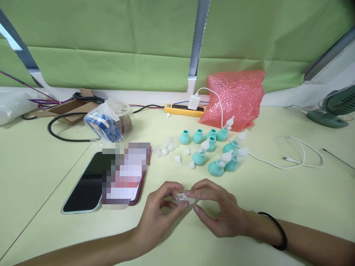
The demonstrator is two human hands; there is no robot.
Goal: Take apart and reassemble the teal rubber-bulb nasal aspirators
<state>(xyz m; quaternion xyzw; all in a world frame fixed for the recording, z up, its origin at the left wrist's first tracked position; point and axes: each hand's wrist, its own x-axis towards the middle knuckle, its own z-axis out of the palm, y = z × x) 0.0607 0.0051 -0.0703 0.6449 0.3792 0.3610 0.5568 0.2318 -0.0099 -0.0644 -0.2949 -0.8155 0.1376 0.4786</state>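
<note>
Just above the table, my left hand (pixel 158 212) pinches a small clear plastic tube (pixel 181 199) between thumb and fingers. My right hand (pixel 224 207) has its fingertips on the tube's right end, which looks frosted; its thumb is just below. What lies inside the tube is too small to make out. Beyond my hands stand several teal squeeze bulbs; some, like one bulb (pixel 199 159), carry a translucent pointed tip (pixel 205 145), while others, such as another bulb (pixel 185 137), have open necks. Small white teardrop-shaped pieces (pixel 178 159) and clear plastic pieces (pixel 172 145) lie left of the bulbs.
Two phones, one with a dark screen (pixel 87 184) and one lit phone (pixel 126 177), lie to the left. Farther back are a bagged blue package (pixel 104 123), a yellow power strip (pixel 177 109) and a pink bubble-wrap bag (pixel 235 99). A white cable (pixel 277 167) and a fan (pixel 330 111) are right.
</note>
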